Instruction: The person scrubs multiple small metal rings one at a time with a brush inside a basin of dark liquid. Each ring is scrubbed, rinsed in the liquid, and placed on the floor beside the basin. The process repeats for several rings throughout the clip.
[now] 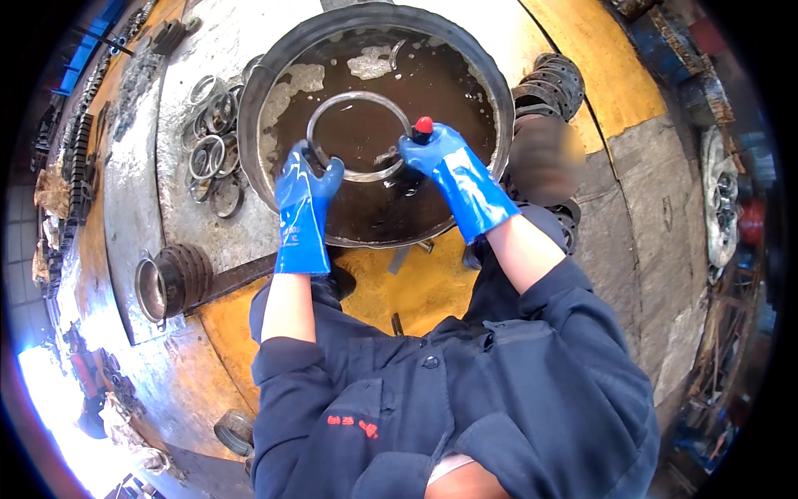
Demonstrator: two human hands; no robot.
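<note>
metal ring (pixel 359 135) | large, thin, wet | left hand (pixel 306 179) grips it | right hand (pixel 434 150) clutches red-tipped tool (pixel 423 127)

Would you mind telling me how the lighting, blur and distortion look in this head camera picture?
In the head view, fisheye distortion bends the floor edges and leaves a black rim; daylight is overexposed at lower left; a smeared blurred patch sits right of the basin; the dark liquid shows foam and pale reflections; the left hand, right hand and metal ring are sharp.
</note>
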